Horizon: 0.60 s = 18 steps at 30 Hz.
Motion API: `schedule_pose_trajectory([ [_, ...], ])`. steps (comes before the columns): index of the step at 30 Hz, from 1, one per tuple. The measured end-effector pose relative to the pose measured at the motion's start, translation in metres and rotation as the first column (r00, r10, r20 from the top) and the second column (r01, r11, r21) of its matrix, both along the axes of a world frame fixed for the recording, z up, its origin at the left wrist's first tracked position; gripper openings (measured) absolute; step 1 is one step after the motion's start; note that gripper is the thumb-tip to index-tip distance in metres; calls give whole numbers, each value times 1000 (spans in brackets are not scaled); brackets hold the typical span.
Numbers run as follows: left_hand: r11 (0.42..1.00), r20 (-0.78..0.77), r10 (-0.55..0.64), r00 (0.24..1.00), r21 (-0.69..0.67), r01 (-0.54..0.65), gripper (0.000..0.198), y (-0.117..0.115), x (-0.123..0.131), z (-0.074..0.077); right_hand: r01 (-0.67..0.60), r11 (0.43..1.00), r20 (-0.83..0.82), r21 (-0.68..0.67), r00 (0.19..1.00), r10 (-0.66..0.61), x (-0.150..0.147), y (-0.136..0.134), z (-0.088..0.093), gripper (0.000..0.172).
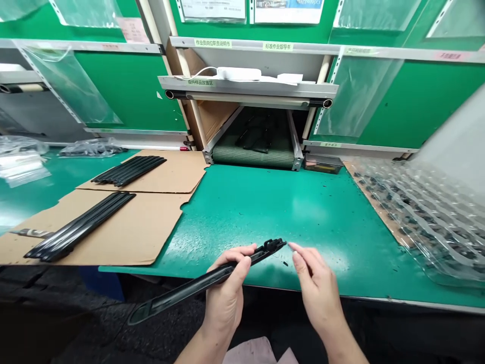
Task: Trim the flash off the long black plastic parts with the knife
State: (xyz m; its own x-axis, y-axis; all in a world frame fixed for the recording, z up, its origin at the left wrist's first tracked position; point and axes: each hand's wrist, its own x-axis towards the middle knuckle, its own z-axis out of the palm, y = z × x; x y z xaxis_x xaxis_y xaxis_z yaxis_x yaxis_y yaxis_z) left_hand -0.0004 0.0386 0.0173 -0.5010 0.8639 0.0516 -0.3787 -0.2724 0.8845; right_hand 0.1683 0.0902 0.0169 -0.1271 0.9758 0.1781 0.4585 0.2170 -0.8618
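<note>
My left hand [229,288] is wrapped round a long black plastic part [182,290], holding it tilted over the table's front edge. Its near end slopes down to the left, and a clip-like black piece [272,245] sits at its raised right end. Just right of that end is my right hand [318,283], thumb and forefinger pinched together, a small gap away from the part. Whatever is in the pinch is too small to make out. A tiny black bit [285,263] shows below the part's tip.
Similar long black parts lie in two bundles, a back bundle [129,170] and a front bundle [81,225], on cardboard [151,227] at left. A conveyor belt [227,151] carrying dark pieces runs under a shelf [246,87]. Clear plastic trays [428,217] stand at right on the green table [242,202].
</note>
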Motion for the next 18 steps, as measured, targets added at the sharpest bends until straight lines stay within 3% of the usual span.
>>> schedule_pose_trajectory([
  [3, 997, -43, 70, 997, 30, -69, 10, 2, 1, 2, 97, 993, -79, 65, 993, -92, -14, -14, -14, 29],
  [9, 991, -112, 122, 986, 69, -115, 8, 0, 5, 4, 118, 973, -116, 200, 989, -96, -23, -23, -21, 18],
  [11, 992, -112, 111, 987, 67, -104, 9, -2, 6, 3, 178, 924, -83, 338, 984, -159, -19, -19, -20, 17],
  [13, 996, -112, 80, 990, 38, -76, 12, -4, 5, 5, 251, 841, -60, 480, 965, -255, -10, -13, -18, 17],
  [15, 999, -110, 37, 993, -25, -40, 13, -4, 4, 10, 339, 776, -65, 531, 930, -362, 1, -6, -14, 18],
  [16, 998, -104, 26, 994, -61, -32, 15, -3, 4, 13, 368, 776, -67, 512, 918, -391, 6, -4, -12, 20],
  [18, 992, -73, 35, 997, -117, -43, 23, 1, 3, 20, 317, 866, -46, 387, 944, -326, 12, -4, -8, 23],
])
